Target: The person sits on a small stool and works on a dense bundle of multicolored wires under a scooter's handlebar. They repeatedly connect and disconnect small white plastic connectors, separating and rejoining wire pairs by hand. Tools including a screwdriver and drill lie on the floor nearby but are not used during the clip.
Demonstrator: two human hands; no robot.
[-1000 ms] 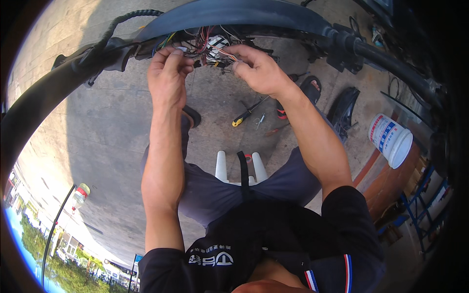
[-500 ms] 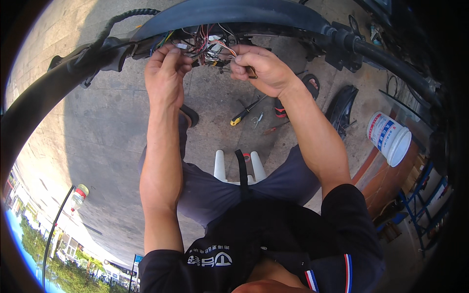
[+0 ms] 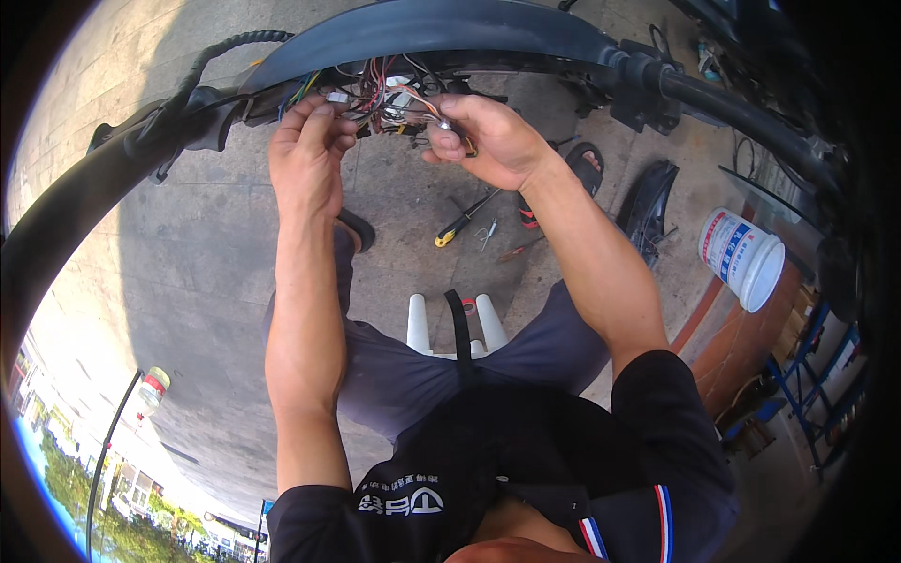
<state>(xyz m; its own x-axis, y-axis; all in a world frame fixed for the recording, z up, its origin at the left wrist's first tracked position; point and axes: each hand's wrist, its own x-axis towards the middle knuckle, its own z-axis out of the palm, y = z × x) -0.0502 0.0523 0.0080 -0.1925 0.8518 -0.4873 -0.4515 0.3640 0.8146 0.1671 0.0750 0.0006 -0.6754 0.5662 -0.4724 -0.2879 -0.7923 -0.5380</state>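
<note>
L fingers [image 3: 319, 124] pinching white connector [image 3: 335, 97] at tips, long axis approx sideways, twd wire bundle [image 3: 392, 101] just R of them. R fingers [image 3: 445, 141] pinching orange/white wires [image 3: 429, 101], which slope down from bundle, just L of these fingers; both hands abt equally near.

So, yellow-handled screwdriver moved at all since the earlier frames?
No: the screwdriver lies as before beside the small silver piece on the ground; both drift left together in view.
</note>
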